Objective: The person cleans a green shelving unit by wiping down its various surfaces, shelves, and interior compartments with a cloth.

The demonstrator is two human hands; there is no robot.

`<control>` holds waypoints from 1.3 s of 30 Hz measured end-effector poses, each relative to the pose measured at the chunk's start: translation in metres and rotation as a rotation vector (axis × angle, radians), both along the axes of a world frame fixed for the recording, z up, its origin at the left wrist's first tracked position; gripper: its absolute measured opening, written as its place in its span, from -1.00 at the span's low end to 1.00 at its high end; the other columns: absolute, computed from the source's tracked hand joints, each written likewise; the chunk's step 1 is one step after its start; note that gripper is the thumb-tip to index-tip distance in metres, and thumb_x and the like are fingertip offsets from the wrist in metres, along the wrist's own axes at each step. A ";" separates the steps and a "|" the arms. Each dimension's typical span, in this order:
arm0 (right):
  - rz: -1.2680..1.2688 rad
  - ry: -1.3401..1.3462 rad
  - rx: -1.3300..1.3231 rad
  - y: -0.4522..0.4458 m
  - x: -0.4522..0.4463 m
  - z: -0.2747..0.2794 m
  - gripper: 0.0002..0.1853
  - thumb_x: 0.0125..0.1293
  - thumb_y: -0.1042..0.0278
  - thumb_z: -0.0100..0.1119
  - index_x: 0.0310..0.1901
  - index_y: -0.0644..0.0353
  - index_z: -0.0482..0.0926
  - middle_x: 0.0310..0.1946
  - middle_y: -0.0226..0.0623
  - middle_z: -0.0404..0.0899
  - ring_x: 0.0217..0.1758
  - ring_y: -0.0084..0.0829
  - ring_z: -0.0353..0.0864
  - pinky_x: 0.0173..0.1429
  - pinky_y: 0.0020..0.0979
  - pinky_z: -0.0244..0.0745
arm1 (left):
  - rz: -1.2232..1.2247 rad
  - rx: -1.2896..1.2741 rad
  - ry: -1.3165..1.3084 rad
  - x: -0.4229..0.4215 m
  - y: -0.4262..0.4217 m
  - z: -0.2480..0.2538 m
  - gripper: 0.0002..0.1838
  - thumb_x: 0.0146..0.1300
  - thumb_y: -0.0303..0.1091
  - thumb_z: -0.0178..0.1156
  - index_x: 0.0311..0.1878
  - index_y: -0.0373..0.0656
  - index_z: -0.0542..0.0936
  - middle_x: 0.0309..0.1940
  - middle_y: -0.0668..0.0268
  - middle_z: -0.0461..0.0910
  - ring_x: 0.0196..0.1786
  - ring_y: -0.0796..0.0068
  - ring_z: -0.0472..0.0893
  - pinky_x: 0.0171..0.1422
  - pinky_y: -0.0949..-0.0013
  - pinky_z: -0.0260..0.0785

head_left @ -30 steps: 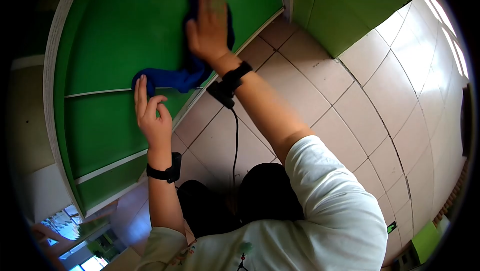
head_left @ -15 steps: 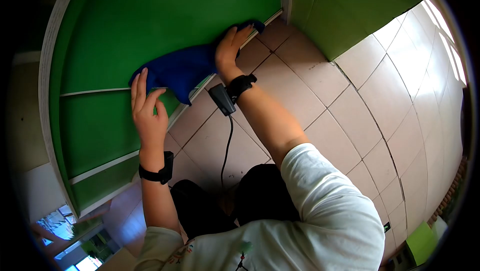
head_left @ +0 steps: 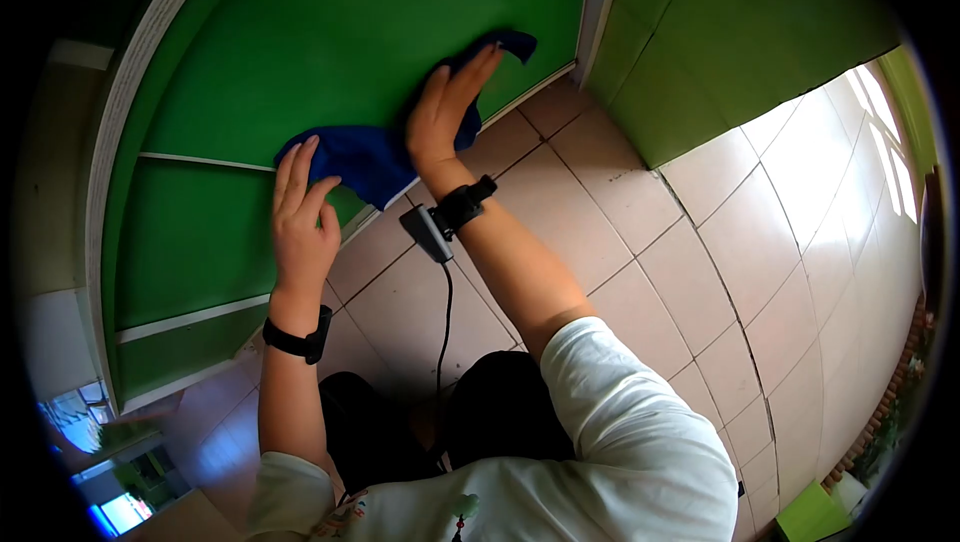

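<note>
A dark blue cloth (head_left: 357, 157) lies bunched against a green panel (head_left: 330, 52), near its pale lower edge. My right hand (head_left: 445, 112) rests flat over the cloth's right part, fingers stretched out together. The cloth's far end curls out past those fingertips. At the cloth's left end, my left hand (head_left: 303, 212) touches it with extended fingers, the thumb held apart. Neither hand visibly grips the cloth. A black strap circles each wrist, and a small dark device (head_left: 427, 233) with a cable hangs at the right one.
A thin white strip (head_left: 205, 160) crosses the green panel on the left, with another strip below it. An olive-green upright surface (head_left: 680, 52) stands at the right. Pinkish floor tiles (head_left: 600, 202) spread below, and my dark-clothed knees (head_left: 505, 407) are close beneath my arms.
My right hand has shifted off the panel's lower edge, inward and closer to my left hand. The cloth has bunched up between them. The view has turned slightly.
</note>
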State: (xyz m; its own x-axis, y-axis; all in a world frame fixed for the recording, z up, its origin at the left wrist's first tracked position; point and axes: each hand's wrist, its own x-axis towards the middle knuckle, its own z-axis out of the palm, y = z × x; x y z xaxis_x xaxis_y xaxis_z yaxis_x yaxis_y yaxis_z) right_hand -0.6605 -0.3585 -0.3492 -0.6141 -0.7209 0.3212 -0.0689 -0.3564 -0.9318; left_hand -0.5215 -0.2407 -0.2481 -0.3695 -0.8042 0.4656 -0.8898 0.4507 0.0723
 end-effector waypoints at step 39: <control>0.486 1.431 -0.598 0.119 0.199 0.011 -0.60 0.20 0.43 0.20 0.10 0.04 0.47 -0.13 -0.23 0.46 -0.20 -0.22 0.60 -0.22 -0.26 0.58 | 0.284 0.409 0.838 0.242 0.209 -0.056 -0.83 0.21 -0.55 0.22 -0.12 -0.23 0.62 -0.14 0.24 0.57 -0.09 0.27 0.60 0.02 0.34 0.45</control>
